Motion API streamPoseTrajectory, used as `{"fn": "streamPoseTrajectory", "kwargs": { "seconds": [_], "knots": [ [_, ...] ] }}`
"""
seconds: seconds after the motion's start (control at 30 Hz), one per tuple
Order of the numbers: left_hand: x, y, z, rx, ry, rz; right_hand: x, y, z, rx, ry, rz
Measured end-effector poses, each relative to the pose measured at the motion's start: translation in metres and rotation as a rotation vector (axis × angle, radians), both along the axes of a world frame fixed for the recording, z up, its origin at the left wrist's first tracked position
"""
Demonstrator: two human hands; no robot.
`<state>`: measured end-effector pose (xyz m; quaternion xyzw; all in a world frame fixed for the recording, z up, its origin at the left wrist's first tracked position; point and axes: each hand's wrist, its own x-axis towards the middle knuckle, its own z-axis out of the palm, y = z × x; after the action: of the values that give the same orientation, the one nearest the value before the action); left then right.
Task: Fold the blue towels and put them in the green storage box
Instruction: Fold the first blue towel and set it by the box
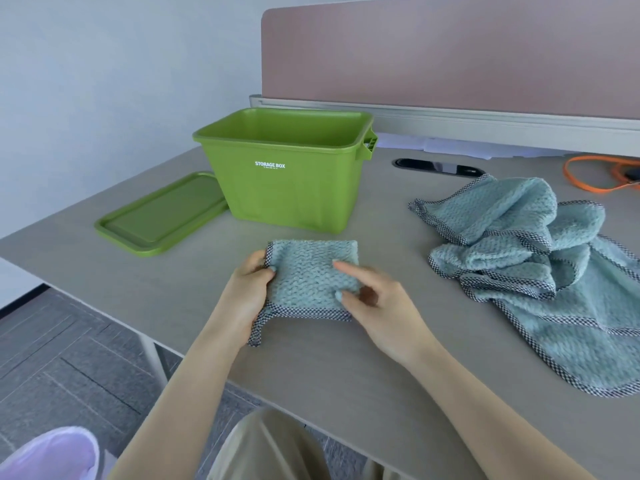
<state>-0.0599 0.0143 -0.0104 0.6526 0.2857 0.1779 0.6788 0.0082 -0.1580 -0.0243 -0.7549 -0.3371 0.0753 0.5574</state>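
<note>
With our left hand (pixel 247 292) pinching the folded towel (pixel 310 278) by its edge and our right hand (pixel 375 299) loosely curled on top (blurred), the fold may spring open when lifted toward the green storage box (pixel 287 188) just beyond.

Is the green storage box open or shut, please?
Open: the storage box shows its bare inner walls, and its lid lies flat on the table beside it.

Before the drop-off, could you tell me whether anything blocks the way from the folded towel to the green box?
Nothing visible does. The storage box stands open just behind the folded towel, its lid lying flat to the left.
</note>
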Motion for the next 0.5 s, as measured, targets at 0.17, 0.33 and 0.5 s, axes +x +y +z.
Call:
{"fn": "streamPoseTrajectory", "kwargs": {
  "seconds": [0.17, 0.33, 0.5],
  "knots": [
    [0.008, 0.006, 0.017, 1.077, 0.339, 0.150, -0.010, 0.019, -0.004, -0.147, -0.094, -0.061],
    [0.035, -0.038, 0.009, 0.980, 0.367, -0.236, -0.013, 0.031, -0.005, -0.216, -0.058, -0.043],
    [0.042, -0.043, -0.017, 1.026, 0.549, -0.297, -0.007, 0.015, -0.001, -0.268, -0.033, 0.034]
  ]
}}
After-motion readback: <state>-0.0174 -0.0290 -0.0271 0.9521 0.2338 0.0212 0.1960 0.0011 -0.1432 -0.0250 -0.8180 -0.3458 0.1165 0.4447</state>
